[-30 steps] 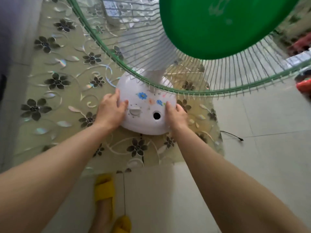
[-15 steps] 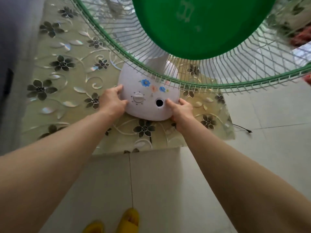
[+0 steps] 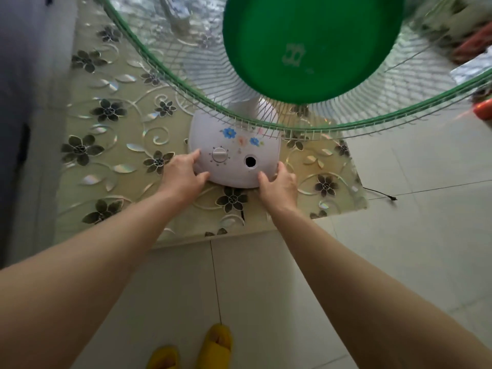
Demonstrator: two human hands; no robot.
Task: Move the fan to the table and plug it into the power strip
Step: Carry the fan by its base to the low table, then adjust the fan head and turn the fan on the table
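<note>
Floral table (image 3: 125, 190): left hand (image 3: 183, 177), right hand (image 3: 279, 185) grip fan (image 3: 235, 170); hub emblem (image 3: 294, 55) illegible.

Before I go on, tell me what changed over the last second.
Both hands slid along the white round fan base toward its near edge: the left hand and right hand now grip it nearer the person than the white dial. The yellow slippers stepped back from the flower-patterned glass table. The base stays put on the table, both hands still on it.
</note>
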